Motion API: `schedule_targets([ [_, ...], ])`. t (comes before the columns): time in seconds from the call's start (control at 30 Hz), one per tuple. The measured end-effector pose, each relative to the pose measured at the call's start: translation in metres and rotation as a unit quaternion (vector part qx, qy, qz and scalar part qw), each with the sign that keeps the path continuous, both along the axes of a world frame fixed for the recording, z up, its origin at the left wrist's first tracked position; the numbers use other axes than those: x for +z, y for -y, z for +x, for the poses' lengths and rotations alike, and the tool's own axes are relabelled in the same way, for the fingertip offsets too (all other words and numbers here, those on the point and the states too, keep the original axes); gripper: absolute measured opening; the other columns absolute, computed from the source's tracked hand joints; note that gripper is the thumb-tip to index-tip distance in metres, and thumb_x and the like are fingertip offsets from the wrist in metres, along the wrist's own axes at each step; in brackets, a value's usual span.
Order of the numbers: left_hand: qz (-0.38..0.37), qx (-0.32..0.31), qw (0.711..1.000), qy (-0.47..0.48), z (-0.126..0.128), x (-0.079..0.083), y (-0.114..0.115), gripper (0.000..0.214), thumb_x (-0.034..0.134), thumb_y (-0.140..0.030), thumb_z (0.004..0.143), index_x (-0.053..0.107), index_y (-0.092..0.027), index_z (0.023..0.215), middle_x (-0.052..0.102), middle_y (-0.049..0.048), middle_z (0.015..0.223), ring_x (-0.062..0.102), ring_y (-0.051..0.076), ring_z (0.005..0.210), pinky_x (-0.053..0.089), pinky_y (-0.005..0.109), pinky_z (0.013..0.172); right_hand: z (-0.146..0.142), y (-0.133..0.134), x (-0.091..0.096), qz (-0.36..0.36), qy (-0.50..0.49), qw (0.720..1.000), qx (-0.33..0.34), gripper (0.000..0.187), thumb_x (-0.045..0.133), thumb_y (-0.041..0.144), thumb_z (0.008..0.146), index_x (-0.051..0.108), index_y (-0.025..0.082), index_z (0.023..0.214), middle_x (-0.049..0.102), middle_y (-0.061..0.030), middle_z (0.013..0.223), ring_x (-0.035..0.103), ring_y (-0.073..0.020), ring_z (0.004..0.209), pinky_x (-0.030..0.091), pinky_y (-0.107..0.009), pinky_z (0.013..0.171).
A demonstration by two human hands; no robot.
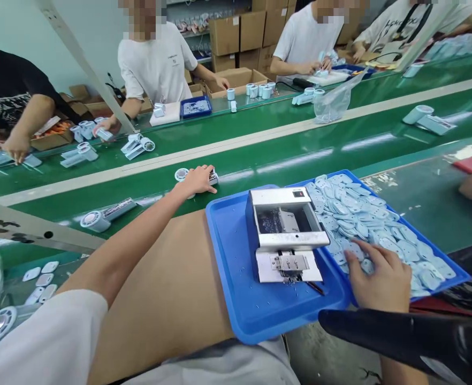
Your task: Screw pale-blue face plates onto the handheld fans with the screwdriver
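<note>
At the near side of the green conveyor, my left hand [198, 181] is closed over a light blue handheld fan [181, 174], whose round head shows beside my wrist. The end of its body sticks out past my fingertips. My right hand [380, 275] is over the blue tray of parts [456, 279], thumb and forefinger closed on a light blue oval plastic cover [355, 249]. Many similar covers [352, 203] are heaped there. Between my hands, a white and black screw feeder [290, 232] sits on another blue tray [236, 299], with small screws scattered about it.
More light blue fans [95, 220] lie along the green conveyor [260, 155]. Cardboard [172, 299] lies below my left arm. A black bar [400, 334] crosses in front of my right forearm. A clear plastic bag [336, 101] lies across the belt, where co-workers [155, 64] handle parts.
</note>
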State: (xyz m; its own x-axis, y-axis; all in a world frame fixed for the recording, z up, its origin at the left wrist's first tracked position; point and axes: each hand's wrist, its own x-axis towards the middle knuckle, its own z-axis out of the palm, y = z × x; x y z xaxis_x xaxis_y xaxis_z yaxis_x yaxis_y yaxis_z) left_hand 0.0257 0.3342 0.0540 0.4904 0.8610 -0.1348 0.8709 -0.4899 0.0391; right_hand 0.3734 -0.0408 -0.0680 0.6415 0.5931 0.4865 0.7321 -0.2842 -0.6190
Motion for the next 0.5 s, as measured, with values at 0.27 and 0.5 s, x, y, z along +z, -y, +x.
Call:
schedule_targets([
  [0.27,0.052,0.008,0.992,0.113,-0.026,0.010,0.001,0.059,0.069,-0.057,0.113,0.067,-0.017,0.157,0.068,0.0185,0.164,0.065,0.038,0.153,0.053,0.067,0.130,-0.022,0.005,0.011,0.068,0.008,0.996,-0.048,0.042,0.078,0.064,0.096,0.089,0.025,0.105,0.080,-0.0107,0.111,0.074,-0.0327,0.106,0.055,-0.047,0.089],
  [0.5,0.110,-0.016,0.968,0.226,-0.143,0.057,0.068,0.075,0.044,-0.085,0.106,0.074,-0.018,0.089,0.087,0.0140,0.116,0.075,0.048,0.142,0.059,0.073,0.102,-0.042,0.018,0.035,0.150,-0.186,0.970,-0.049,0.052,0.089,0.064,0.098,0.076,0.016,0.112,0.070,-0.0034,0.094,0.062,-0.0154,0.078,0.056,-0.031,0.076],
])
